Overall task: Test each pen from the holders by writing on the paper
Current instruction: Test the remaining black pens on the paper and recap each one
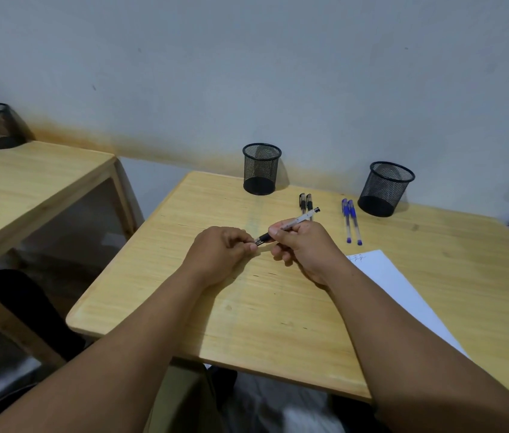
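The black-grip pen (290,225) hangs above the worktop (247,307), long axis running from lower-left tip to upper-right end. The right hand (304,245) pinches its barrel; the left hand (220,253) pinches the cap end, so the cap pulls leftward. Lying beyond: two black pens (306,203), two blue pens (351,221). Two mesh holders (261,168) stand behind, paper (403,292) to the right.

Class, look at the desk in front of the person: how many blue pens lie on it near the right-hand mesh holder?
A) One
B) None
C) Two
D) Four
C: two blue pens lie side by side on the desk, just left of the right-hand mesh holder, apart from the pen held in both hands.
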